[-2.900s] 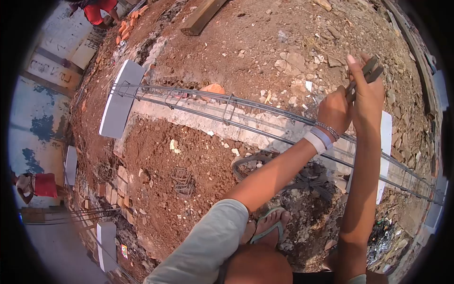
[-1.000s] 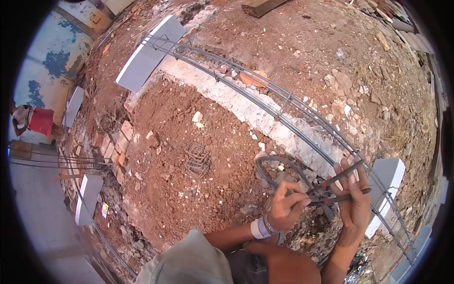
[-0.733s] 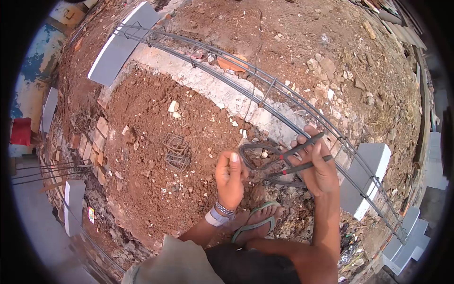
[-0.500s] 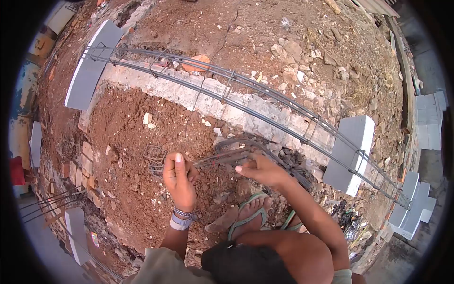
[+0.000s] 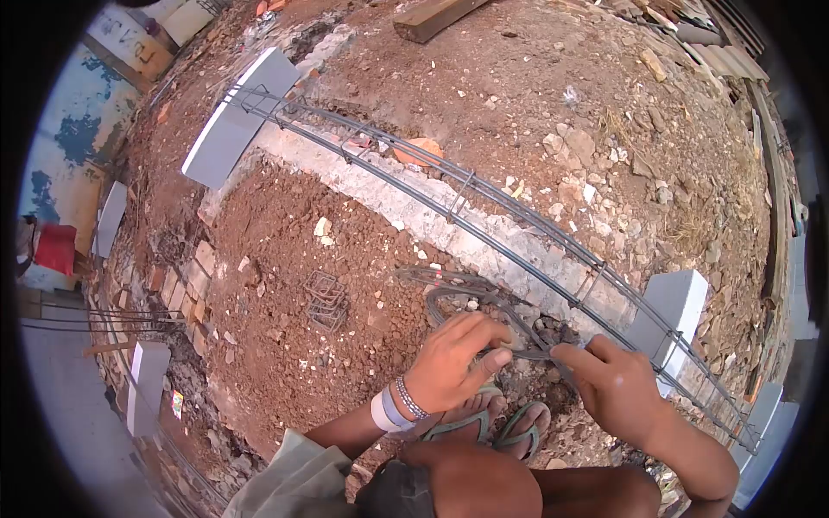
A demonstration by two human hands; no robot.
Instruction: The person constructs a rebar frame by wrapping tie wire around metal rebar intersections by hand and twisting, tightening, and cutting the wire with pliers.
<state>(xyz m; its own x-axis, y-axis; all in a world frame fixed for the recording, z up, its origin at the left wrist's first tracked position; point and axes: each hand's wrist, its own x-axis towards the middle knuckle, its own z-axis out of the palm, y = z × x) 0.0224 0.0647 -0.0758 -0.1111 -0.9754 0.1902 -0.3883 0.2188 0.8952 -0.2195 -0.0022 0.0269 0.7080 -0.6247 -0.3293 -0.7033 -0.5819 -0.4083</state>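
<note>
A bundle of thin dark binding wire (image 5: 524,326) lies looped on the soil in front of my feet. My right hand (image 5: 615,387) is closed, with thumb and fingertips pinching the bundle at its right end. Beside the loop, my left hand (image 5: 453,367) has its fingers curled toward the thumb, close to the wire. Whatever sits between those fingertips is too small to make out. Left of my hands, several small bent steel stirrups (image 5: 325,302) rest in a pile on the dirt.
A long rebar cage (image 5: 466,181) spans diagonally ahead, resting on a grey-white block (image 5: 237,121) at left and another block (image 5: 669,315) at right. Beneath it runs a pale concrete strip (image 5: 389,186). A wooden beam (image 5: 436,19) lies at the top. Sandalled feet (image 5: 471,414) are below my hands.
Both hands have moved right and down in view. My right hand has closed on the wire bundle, and my left has come from near the stirrups to the wire loop. The view has shifted.
</note>
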